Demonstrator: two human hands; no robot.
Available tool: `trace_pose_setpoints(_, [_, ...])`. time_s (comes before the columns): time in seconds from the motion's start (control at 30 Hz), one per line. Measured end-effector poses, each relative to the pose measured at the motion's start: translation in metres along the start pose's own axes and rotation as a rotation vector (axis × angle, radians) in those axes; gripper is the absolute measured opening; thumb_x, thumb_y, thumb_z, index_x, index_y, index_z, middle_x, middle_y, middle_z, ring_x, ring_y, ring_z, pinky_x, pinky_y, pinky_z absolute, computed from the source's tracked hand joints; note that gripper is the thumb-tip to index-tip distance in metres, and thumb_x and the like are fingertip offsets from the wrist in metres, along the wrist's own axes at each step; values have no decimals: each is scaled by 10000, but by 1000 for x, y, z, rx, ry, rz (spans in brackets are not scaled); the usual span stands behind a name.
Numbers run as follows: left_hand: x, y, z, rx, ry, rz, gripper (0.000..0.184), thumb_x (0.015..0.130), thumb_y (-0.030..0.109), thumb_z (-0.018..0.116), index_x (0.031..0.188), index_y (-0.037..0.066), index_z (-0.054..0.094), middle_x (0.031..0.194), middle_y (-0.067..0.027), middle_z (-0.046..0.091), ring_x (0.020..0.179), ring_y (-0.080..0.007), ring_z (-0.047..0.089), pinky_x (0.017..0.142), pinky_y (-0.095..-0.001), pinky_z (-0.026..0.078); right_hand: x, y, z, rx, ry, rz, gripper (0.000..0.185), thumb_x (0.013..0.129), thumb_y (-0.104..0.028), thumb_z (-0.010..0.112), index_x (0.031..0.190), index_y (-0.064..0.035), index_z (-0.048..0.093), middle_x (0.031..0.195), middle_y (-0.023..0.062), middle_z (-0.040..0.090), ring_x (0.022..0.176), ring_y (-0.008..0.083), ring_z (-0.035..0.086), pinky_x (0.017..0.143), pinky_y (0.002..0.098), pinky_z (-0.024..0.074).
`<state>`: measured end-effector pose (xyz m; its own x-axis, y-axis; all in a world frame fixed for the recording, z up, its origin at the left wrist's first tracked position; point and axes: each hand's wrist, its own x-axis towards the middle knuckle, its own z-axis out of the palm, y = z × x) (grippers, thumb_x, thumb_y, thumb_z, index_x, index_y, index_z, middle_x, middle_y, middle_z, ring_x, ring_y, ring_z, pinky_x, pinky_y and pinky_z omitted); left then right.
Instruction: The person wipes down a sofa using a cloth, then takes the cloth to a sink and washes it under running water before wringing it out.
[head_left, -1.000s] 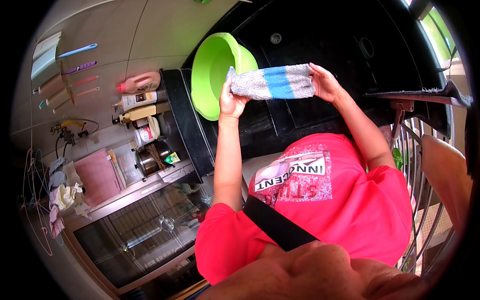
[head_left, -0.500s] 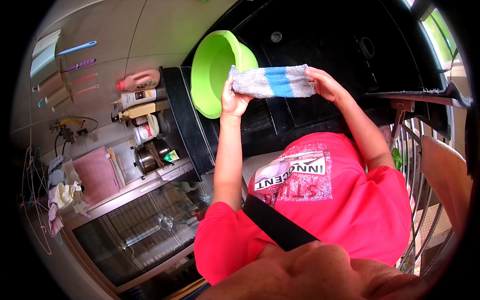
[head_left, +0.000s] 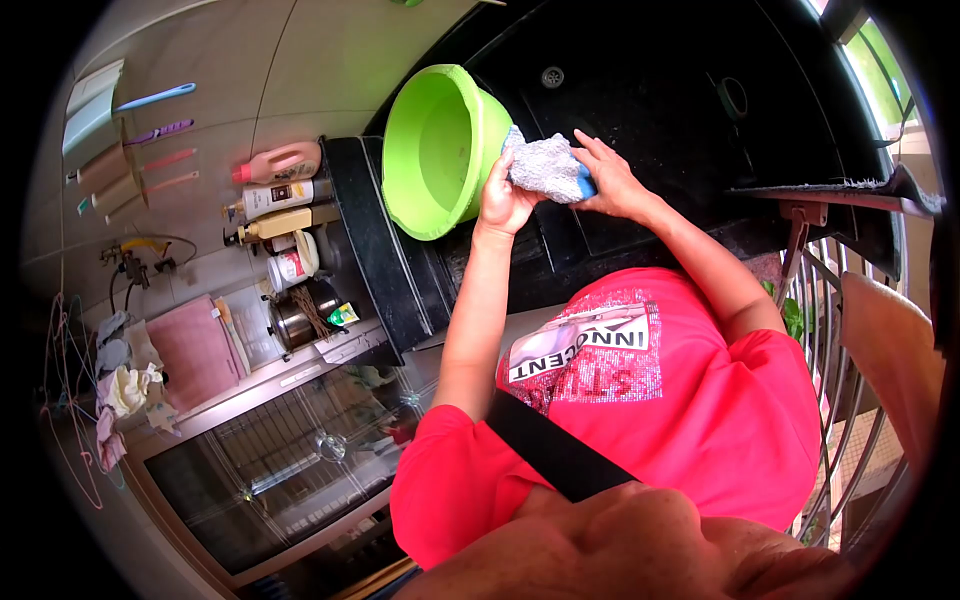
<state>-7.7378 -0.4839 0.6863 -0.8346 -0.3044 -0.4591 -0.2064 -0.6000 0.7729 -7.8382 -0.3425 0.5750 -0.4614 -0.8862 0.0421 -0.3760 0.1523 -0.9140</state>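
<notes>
A grey, rough-textured cloth with blue parts is bunched up between my two hands, in front of my chest. My left hand grips its left side, with the thumb along the near edge. On the other side, my right hand has its fingers and thumb around the blue part of the bundle. A bright green plastic basin stands just left of the cloth, behind my left hand. Some of the cloth's underside is hidden by the hands.
A black sink counter with a round drain lies beyond my hands. Leftward stand a pink bottle, other bottles and a metal pot. Brushes hang on the wall. A metal railing is at right.
The cloth was stretched out flat between both hands, its blue band showing across the middle; now it is folded into a bunch. My hands have come closer together.
</notes>
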Motion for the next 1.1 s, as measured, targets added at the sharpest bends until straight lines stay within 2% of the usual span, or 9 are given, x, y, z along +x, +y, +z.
trace_pose_setpoints(0.03, [1, -1, -1, -2, 1, 3, 503, 938, 388, 341, 1284, 31, 414, 1257, -166, 515, 1134, -327, 519, 909, -524, 434, 2, 11, 7, -30, 96, -20, 632, 599, -198, 790, 1172, -134, 532, 1408, 124, 355, 1260, 392, 364, 1004, 489, 346])
trace_pose_setpoints(0.13, [4, -9, -8, -33, 43, 11, 512, 937, 391, 360, 1266, 4, 420, 1245, -195, 513, 1117, -343, 529, 905, -526, 443, 3, 29, -4, -16, 239, 138, 311, 620, -134, 734, 911, -97, 629, 1255, 130, 511, 1128, 353, 484, 933, 428, 423])
trace_pose_setpoints(0.4, [30, -91, -57, -214, 186, -439, 699, 880, 503, 476, 1274, -62, 354, 1244, -300, 451, 1118, -466, 491, 903, -557, 438, 18, 25, -48, 194, 277, 252, 258, 638, -52, 673, 889, -47, 614, 840, 143, 639, 811, 290, 630, 728, 352, 489])
trace_pose_setpoints(0.57, [37, -125, -45, -294, 16, -548, 737, 864, 581, 437, 1188, -81, 459, 1187, -292, 523, 1130, -408, 508, 941, -501, 427, 25, 18, -28, 258, 229, 88, 232, 727, -44, 617, 956, -18, 599, 844, 168, 643, 818, 268, 630, 728, 348, 477])
trace_pose_setpoints(0.67, [53, -132, -53, -502, -277, -474, 847, 847, 670, 335, 1206, -89, 448, 1183, -270, 537, 1107, -357, 537, 964, -444, 420, 19, -4, -23, 324, 30, -68, 236, 761, -58, 604, 994, -21, 595, 868, 175, 633, 852, 268, 619, 745, 352, 473])
trace_pose_setpoints(0.7, [59, -132, -54, -821, -409, -356, 884, 839, 687, 326, 1216, -105, 432, 1161, -258, 551, 1089, -349, 545, 975, -433, 410, 14, -18, -26, 327, -79, -105, 243, 760, -58, 604, 1000, -23, 595, 882, 181, 630, 867, 268, 618, 750, 352, 474])
trace_pose_setpoints(0.77, [63, -122, -64, -483, 58, -264, 876, 840, 685, 328, 1217, -100, 432, 1135, -249, 564, 1040, -343, 571, 952, -429, 431, 4, -45, -31, 187, -303, -194, 305, 716, 2, 556, 1020, -15, 574, 936, 202, 608, 919, 347, 599, 792, 390, 471])
trace_pose_setpoints(0.9, [53, -95, -59, -554, -37, -230, 845, 841, 681, 333, 1182, -78, 482, 1048, -260, 597, 940, -350, 613, 854, -450, 487, -9, -60, -19, 77, -442, -422, 303, 680, 69, 467, 972, 29, 539, 953, 216, 566, 960, 410, 548, 786, 447, 466])
trace_pose_setpoints(1.1, [44, -95, -51, -641, -4, -191, 761, 861, 637, 376, 1107, -67, 525, 1038, -246, 605, 952, -354, 610, 858, -446, 488, 5, -77, -37, 166, -646, -418, 301, 697, 43, 485, 986, 42, 569, 987, 206, 575, 980, 372, 558, 871, 403, 436])
